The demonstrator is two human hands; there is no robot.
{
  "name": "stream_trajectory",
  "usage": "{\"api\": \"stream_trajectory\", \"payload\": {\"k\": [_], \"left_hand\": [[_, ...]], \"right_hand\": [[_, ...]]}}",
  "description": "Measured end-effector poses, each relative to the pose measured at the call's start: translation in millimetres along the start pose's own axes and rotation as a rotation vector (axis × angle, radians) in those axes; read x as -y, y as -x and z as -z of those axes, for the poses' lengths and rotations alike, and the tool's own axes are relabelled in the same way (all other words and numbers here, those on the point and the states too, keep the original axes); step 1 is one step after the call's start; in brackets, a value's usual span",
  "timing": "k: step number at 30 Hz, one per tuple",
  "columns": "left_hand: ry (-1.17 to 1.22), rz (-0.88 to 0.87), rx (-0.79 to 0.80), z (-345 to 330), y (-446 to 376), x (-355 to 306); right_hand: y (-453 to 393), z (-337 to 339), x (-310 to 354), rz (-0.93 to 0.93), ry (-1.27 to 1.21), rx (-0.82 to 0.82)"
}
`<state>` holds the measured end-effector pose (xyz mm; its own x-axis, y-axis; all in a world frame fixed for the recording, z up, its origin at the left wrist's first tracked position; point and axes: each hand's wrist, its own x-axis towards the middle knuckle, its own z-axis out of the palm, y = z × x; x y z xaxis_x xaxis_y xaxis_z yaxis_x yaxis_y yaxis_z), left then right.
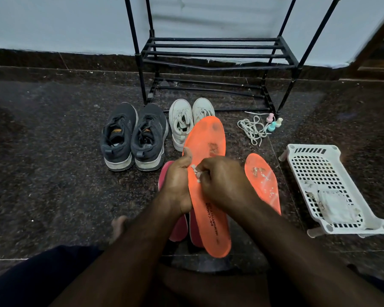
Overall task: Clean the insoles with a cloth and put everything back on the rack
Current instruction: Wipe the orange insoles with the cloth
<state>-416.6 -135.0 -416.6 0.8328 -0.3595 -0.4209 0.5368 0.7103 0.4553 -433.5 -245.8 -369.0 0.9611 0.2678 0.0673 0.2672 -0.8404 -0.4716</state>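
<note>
Holding an orange insole up off the floor, toe end pointing toward the rack. Left hand curled round its left edge, thumb up along the rim. Right hand bunched over the middle of it, fingers pinching a small scrap of white cloth against the orange – hard to see much of the cloth itself.

Second orange insole flat on the floor just right of the held one, white flecks on it. Pink insoles lying underneath and to the left, mostly covered by the left hand and forearm.

Grey shoes and white shoes side by side in front of the rack's bottom rail. White laces in a loose tangle further right, touching some small pastel bottles near the rack's right leg. White perforated basket well off to the right, something pale sitting in it.

Rack shelves bare – plenty of open dark floor to the left of the grey shoes.
</note>
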Motion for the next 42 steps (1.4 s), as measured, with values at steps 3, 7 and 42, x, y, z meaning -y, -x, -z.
{"api": "stream_trajectory", "payload": {"k": [3,7,42], "left_hand": [[-0.002,-0.010,0.013,3.7,-0.3,-2.5],[0.016,0.008,0.021,2.7,0.8,-1.5],[0.056,-0.041,0.013,-2.0,7.9,-8.0]], "right_hand": [[1.1,7.7,-2.1,-0.032,-0.094,-0.011],[-6.5,9.0,-7.8,-0.034,-0.072,-0.203],[-7.3,34.3,-25.5,0.039,-0.198,-0.311]]}}
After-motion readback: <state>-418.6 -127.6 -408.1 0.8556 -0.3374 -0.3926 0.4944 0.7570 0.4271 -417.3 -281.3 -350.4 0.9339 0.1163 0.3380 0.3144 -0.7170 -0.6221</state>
